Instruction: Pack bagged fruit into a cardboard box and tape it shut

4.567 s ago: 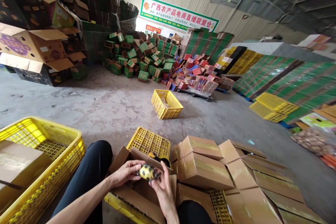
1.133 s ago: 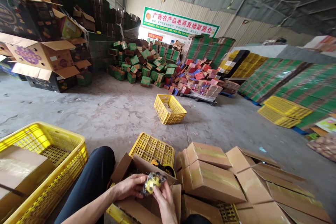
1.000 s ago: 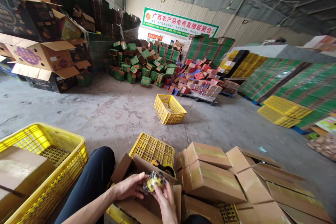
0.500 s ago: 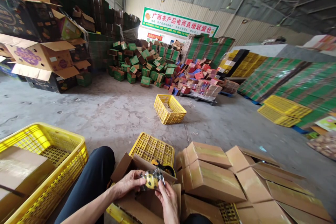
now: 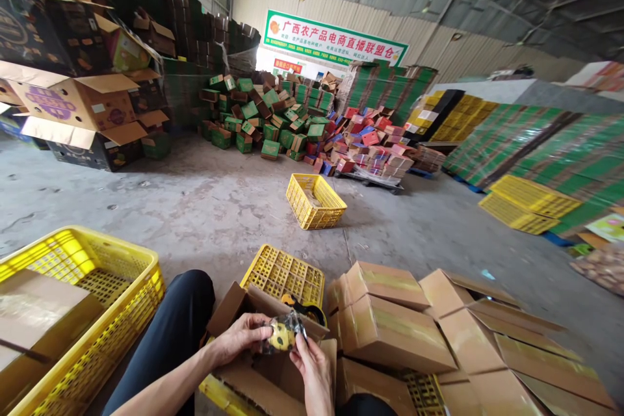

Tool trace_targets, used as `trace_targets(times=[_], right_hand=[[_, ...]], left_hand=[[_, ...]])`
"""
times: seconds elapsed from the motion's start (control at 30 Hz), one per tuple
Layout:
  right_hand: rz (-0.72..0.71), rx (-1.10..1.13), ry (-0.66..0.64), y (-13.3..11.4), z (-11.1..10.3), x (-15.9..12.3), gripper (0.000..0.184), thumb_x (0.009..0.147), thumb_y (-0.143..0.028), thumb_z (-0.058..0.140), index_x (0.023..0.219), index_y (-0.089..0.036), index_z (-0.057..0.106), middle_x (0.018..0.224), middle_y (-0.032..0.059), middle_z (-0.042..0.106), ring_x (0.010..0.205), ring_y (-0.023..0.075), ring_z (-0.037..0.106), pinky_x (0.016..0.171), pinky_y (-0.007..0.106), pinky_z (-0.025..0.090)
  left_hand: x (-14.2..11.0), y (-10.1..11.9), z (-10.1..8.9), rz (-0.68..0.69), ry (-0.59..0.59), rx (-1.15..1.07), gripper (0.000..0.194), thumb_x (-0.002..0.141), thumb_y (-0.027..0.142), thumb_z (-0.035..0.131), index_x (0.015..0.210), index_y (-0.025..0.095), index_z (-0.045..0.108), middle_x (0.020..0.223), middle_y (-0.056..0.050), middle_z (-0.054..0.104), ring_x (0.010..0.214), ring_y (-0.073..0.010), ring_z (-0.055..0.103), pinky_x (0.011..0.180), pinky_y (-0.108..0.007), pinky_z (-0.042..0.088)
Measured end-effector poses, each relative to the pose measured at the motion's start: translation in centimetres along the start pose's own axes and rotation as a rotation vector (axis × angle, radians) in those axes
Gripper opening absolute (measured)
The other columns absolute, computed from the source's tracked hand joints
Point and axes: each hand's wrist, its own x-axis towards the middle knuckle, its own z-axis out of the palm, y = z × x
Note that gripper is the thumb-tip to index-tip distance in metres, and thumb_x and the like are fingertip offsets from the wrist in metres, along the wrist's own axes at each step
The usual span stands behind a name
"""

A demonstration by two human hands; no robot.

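Between my two hands is a small yellow, black-spotted item in a clear plastic wrapper (image 5: 281, 336), held over an open cardboard box (image 5: 258, 383). My left hand (image 5: 246, 338) pinches its left end between thumb and fingers. At the right end, my right hand (image 5: 312, 364) grips the wrapper's edge with thumb and fingertips. The box sits tilted with its flaps up, and its inside is mostly hidden by my hands. Just behind the box, partly covered by its flap, lies a black and orange object (image 5: 312, 313) whose kind I cannot make out.
Taped cardboard boxes (image 5: 390, 331) are stacked at my right. A yellow crate (image 5: 141, 279) holding a carton stands at my left, an upturned yellow crate (image 5: 285, 273) in front. Farther out are another yellow crate (image 5: 316, 211) and a heap of green boxes (image 5: 270, 123).
Both hands keep hold of the wrapped item. It has turned slightly and shifted a little, while the boxes and crates stay put.
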Motion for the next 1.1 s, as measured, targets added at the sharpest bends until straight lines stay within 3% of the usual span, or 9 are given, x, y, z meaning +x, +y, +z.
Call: trace_targets(times=[0.13, 0.33, 0.5, 0.57, 0.67, 0.77, 0.9, 1.0, 1.1], right_hand=[[0.013, 0.005, 0.003, -0.1, 0.2, -0.1, 0.064, 0.053, -0.064, 0.1, 0.094, -0.017, 0.088, 0.098, 0.0111, 0.085, 0.089, 0.0291, 0.077, 0.08, 0.038, 0.065], [0.041, 0.021, -0.075, -0.4, 0.6, -0.8, 0.064, 0.058, -0.064, 0.099, 0.104, -0.021, 0.085, 0.111, 0.0106, 0.083, 0.1, 0.031, 0.077, 0.08, 0.037, 0.065], [0.059, 0.058, -0.086, -0.3, 0.6, -1.3, 0.066, 0.058, -0.063, 0.099, 0.107, -0.021, 0.085, 0.118, 0.0111, 0.082, 0.112, 0.0348, 0.076, 0.086, 0.04, 0.066], [0.052, 0.069, -0.068, -0.5, 0.5, -1.3, 0.064, 0.057, -0.063, 0.1, 0.102, -0.02, 0.086, 0.117, 0.0115, 0.082, 0.114, 0.0362, 0.075, 0.089, 0.043, 0.066], [0.04, 0.075, -0.078, -0.9, 0.2, -1.1, 0.062, 0.057, -0.064, 0.1, 0.099, -0.019, 0.087, 0.114, 0.0127, 0.083, 0.114, 0.0374, 0.076, 0.093, 0.046, 0.066], [0.008, 0.091, -0.107, -1.5, -0.1, -1.0, 0.061, 0.058, -0.062, 0.1, 0.099, -0.019, 0.088, 0.117, 0.0134, 0.083, 0.117, 0.0387, 0.075, 0.098, 0.049, 0.064], [-0.039, 0.062, -0.147, -1.7, -0.2, -1.1, 0.062, 0.064, -0.061, 0.099, 0.106, -0.017, 0.087, 0.124, 0.0154, 0.081, 0.123, 0.0414, 0.072, 0.104, 0.053, 0.06], [-0.051, 0.002, -0.224, -1.4, -0.3, -1.1, 0.062, 0.068, -0.061, 0.096, 0.111, -0.018, 0.087, 0.135, 0.017, 0.076, 0.127, 0.0428, 0.069, 0.105, 0.054, 0.059], [-0.091, -0.065, -0.283, -0.8, -0.5, -0.7, 0.053, 0.067, -0.06, 0.096, 0.1, -0.019, 0.088, 0.14, 0.0171, 0.073, 0.133, 0.0438, 0.065, 0.106, 0.052, 0.058]], left_hand=[[-0.3, 0.6, 0.1, 0.001, -0.009, 0.053, 0.057, 0.083, 0.062, 0.084, 0.107, 0.011, 0.082, 0.097, -0.012, 0.076, 0.081, -0.0205, 0.067, 0.076, -0.03, 0.047], [-0.5, 0.8, 0.1, 0.001, 0.01, 0.063, 0.073, 0.076, 0.068, 0.087, 0.123, 0.013, 0.081, 0.102, -0.014, 0.079, 0.099, -0.0324, 0.071, 0.092, -0.041, 0.052], [-0.3, 0.2, -0.3, 0.046, 0.039, 0.12, 0.063, 0.078, 0.061, 0.088, 0.118, 0.013, 0.083, 0.108, -0.013, 0.08, 0.098, -0.0305, 0.071, 0.091, -0.039, 0.052], [-0.2, -0.1, -0.5, 0.032, 0.033, 0.121, 0.062, 0.08, 0.058, 0.088, 0.124, 0.015, 0.081, 0.116, -0.013, 0.079, 0.102, -0.0301, 0.071, 0.093, -0.037, 0.052], [-0.1, -0.3, -0.9, -0.036, 0.052, 0.062, 0.072, 0.08, 0.056, 0.089, 0.141, 0.023, 0.07, 0.14, -0.011, 0.071, 0.126, -0.0318, 0.065, 0.1, -0.037, 0.051], [0.2, -0.7, -1.6, -0.135, 0.09, -0.027, 0.084, 0.079, 0.072, 0.082, 0.149, 0.029, 0.063, 0.152, -0.012, 0.062, 0.133, -0.0323, 0.062, 0.102, -0.04, 0.053], [0.8, -1.5, -2.3, -0.321, 0.069, -0.122, 0.112, 0.072, 0.099, 0.059, 0.155, 0.024, 0.055, 0.125, -0.018, 0.074, 0.103, -0.0318, 0.076, 0.086, -0.041, 0.059], [1.0, -1.7, -2.2, -0.37, 0.029, -0.156, 0.118, 0.071, 0.101, 0.057, 0.159, 0.021, 0.048, 0.108, -0.017, 0.078, 0.096, -0.0319, 0.079, 0.078, -0.037, 0.06], [0.8, -1.3, -1.8, -0.333, 0.046, -0.165, 0.108, 0.075, 0.095, 0.063, 0.149, 0.018, 0.056, 0.111, -0.018, 0.078, 0.096, -0.0303, 0.079, 0.075, -0.032, 0.06]])
